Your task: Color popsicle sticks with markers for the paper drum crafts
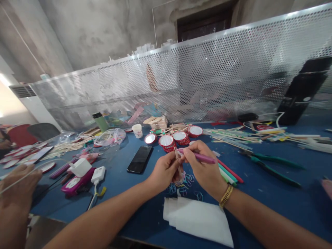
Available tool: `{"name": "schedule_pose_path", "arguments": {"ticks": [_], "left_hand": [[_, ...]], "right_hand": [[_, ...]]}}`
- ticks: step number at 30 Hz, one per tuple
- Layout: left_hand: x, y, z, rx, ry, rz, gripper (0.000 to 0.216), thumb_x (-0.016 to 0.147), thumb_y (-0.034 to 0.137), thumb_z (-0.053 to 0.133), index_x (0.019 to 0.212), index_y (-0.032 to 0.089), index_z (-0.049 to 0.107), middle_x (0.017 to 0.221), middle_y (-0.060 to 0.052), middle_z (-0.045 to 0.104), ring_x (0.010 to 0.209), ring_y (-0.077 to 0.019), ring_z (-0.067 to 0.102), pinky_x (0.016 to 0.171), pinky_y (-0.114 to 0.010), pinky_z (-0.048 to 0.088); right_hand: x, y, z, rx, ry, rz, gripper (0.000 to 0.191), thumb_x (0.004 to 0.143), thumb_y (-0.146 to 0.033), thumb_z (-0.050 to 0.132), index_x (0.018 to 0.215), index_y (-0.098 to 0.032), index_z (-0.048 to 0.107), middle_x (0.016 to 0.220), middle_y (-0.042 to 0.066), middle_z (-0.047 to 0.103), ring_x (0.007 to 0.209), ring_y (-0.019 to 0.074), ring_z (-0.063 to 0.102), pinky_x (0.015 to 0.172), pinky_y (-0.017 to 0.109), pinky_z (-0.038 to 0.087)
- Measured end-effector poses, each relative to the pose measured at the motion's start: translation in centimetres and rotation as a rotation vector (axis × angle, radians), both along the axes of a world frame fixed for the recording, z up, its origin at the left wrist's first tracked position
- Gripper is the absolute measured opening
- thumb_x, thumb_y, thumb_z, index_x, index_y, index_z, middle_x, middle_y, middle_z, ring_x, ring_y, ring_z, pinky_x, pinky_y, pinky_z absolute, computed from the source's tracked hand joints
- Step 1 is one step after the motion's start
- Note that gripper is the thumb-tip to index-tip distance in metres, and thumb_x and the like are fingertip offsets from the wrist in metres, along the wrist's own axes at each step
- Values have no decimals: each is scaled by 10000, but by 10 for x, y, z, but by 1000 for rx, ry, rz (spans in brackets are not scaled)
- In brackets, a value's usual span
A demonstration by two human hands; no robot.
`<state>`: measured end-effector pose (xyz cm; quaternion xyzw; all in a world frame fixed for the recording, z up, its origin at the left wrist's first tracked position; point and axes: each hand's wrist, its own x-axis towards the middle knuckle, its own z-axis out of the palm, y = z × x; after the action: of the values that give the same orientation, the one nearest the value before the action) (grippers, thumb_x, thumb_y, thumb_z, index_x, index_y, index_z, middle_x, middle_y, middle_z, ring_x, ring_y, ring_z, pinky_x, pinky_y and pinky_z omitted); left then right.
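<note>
Right hand (204, 171) pinches pink stick (201, 158); left hand (164, 170) clamped on wooden sticks (178, 162) — over blue table (259, 197) (rubber bands (190, 178) below).

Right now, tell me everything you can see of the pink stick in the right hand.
The pink stick is slim, straight and smooth, plastic by its look. It lies nearly level above the blue table, its right end dipping slightly and jutting out past the right hand, which pinches it between thumb and fingers. Its left end meets the wooden sticks gripped in the left hand; whether they touch is unclear.
</note>
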<state>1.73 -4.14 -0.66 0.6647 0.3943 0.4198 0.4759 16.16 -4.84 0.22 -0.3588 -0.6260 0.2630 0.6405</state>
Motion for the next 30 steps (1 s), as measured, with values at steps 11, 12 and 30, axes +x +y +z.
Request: {"name": "schedule_pose_path", "arguments": {"ticks": [11,12,30], "left_hand": [[-1,1,0,7,5,15,419,855,601,562,776,198,479,524,55,520,366,-81,454,351,-190,373],[-1,1,0,8,1,11,418,855,599,565,781,196,481,531,55,521,369,-80,455,354,-190,374],[-2,1,-1,32,13,-5,423,871,592,551,757,188,494,526,55,513,382,-71,459,377,-180,371]], "right_hand": [[2,3,-3,-5,6,-43,162,920,-335,568,806,-221,549,699,-2,649,642,160,630,614,310,498],[1,2,-3,-7,4,-34,165,920,-332,566,798,-222,547,696,-2,648,642,160,629,611,308,496],[0,0,-1,2,-3,5,172,922,-330,561,784,-228,554,704,7,658,662,166,640,604,305,497]]}}
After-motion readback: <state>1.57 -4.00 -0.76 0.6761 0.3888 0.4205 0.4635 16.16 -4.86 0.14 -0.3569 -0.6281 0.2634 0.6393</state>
